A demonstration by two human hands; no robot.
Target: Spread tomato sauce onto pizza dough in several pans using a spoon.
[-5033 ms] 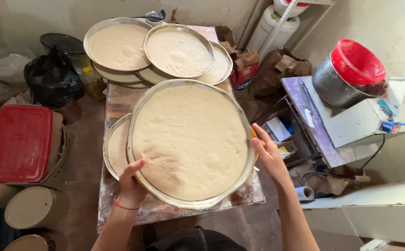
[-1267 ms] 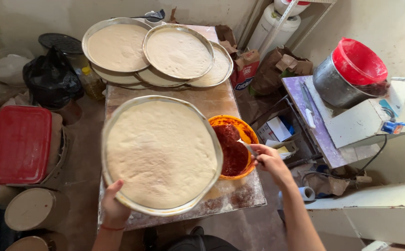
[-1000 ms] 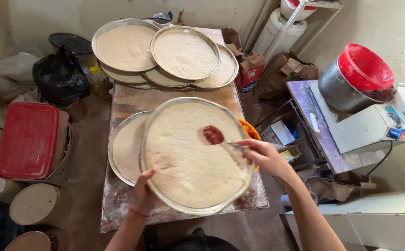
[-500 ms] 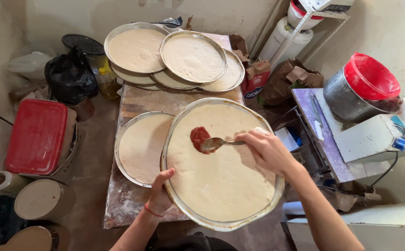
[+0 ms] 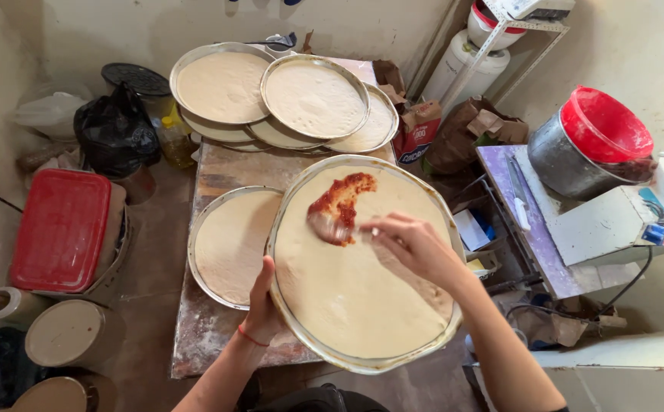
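Observation:
A large round metal pan (image 5: pixel 286 305) lined with pale dough (image 5: pixel 362 290) sits on the floured table. My left hand (image 5: pixel 262 305) grips the pan's left rim. In my right hand (image 5: pixel 412 248) is a spoon (image 5: pixel 332 227), its bowl pressed on the dough's upper left. A smear of red sauce (image 5: pixel 343 194) runs from the spoon toward the pan's far edge. A smaller dough-lined pan (image 5: pixel 229 244) lies partly under the big pan's left side.
Several dough-lined pans (image 5: pixel 271 95) are stacked at the table's far end. A red-lidded box (image 5: pixel 61 229) and round lids stand on the floor at left. At right is a side table (image 5: pixel 515 214) with a red-lidded metal pot (image 5: pixel 587 145) and a white appliance.
The big pan was slid right, covering the orange sauce bowl. My right hand brought a spoonful of red sauce onto the dough and has now spread it into a streak.

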